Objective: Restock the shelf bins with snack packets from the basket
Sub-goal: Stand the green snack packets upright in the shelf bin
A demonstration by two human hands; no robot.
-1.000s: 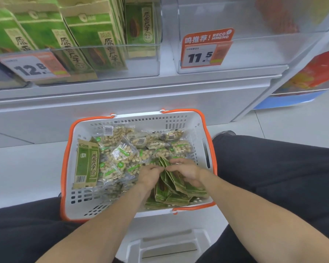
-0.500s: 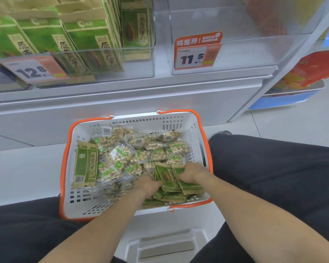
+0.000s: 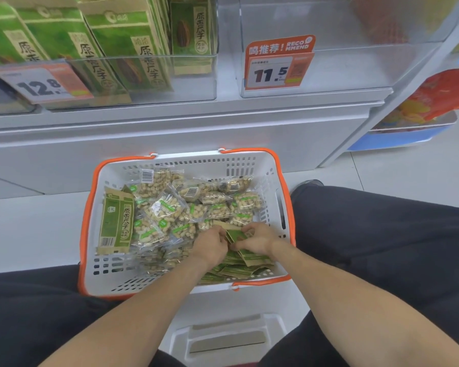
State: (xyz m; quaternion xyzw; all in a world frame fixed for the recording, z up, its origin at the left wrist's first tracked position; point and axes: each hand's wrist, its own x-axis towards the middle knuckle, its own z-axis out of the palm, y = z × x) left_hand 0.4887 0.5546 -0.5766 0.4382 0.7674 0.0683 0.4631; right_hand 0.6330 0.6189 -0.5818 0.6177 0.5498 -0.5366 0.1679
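Shop floor, basket (image 3: 90, 229) near-right corner: your L hand (image 3: 210, 243) & R hand (image 3: 257, 241) both curled on green packets (image 3: 235, 235). Step: gathering. Next, lift to bin (image 3: 143, 75).

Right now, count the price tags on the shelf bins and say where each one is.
2. The 12.8 tag is on the left bin holding green packets; the 11.5 tag is on the clear bin to its right. Others may lie out of view.

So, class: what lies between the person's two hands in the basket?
In the head view, a small bunch of green packets sits between the left hand and right hand, both gripping it, inside the basket.
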